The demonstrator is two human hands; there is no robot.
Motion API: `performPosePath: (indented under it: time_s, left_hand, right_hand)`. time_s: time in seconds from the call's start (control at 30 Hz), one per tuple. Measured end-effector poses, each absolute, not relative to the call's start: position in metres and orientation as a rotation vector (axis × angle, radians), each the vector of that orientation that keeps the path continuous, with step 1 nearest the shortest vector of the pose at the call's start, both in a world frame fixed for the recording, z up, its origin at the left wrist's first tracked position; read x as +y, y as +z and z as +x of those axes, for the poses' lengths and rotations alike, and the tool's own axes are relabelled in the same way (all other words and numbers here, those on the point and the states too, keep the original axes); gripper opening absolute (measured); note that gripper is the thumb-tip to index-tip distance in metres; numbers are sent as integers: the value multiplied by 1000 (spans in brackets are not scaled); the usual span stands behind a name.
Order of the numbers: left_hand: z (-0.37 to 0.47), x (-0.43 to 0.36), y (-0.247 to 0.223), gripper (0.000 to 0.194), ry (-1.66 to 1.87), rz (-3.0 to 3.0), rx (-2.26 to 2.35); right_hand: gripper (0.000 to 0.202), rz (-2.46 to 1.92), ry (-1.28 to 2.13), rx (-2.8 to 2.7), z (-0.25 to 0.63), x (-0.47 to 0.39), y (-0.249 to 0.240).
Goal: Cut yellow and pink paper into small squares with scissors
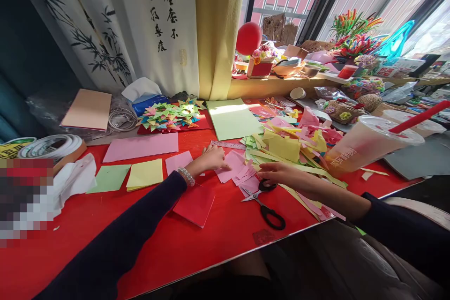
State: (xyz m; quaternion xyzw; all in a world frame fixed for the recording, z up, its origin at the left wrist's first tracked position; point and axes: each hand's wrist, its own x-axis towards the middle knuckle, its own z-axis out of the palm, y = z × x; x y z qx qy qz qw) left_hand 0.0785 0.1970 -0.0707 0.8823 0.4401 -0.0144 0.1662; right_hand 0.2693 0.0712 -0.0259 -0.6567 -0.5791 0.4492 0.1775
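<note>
My left hand (210, 158), a beaded bracelet on its wrist, is over pink paper near the middle of the table. Its fingers are bent, with a fingertip reaching out to the cut pink pieces (236, 167); nothing shows in its grasp. My right hand (281, 174) is open, fingers stretched toward the left, above one handle loop of the black-handled scissors (262, 200). The scissors lie with blades slightly apart; whether the hand touches them I cannot tell. A red paper square (195, 206) lies below my left wrist. Behind the hands is a ruler (228, 145).
Yellow and green paper strips (284, 149) heap up behind my right hand, beside a lidded drink cup (362, 143) with a red straw. Yellow squares (145, 174), green paper (108, 178) and a pink sheet (141, 147) lie left. Folded paper pieces (170, 115) pile up behind.
</note>
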Motion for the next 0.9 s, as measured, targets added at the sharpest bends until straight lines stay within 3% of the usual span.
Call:
performPosePath:
  time_s: [0.13,0.27,0.6,0.9]
  left_hand:
    - [78,188,-73,49,-6,2536,1306]
    - [78,180,-77,55,24,2587,1319]
    - [76,175,-86,60,135,2661,1353]
    - [61,190,-84,37,242,2498,1384]
  right_hand:
    - [23,-1736,1446,-1430,260,79,-19]
    - [28,-1709,1529,-1380,256,93,-26]
    - [37,-1777,1117,-1757,248,140,-57]
    - [38,-1711,1063,-1727,251,166,-62]
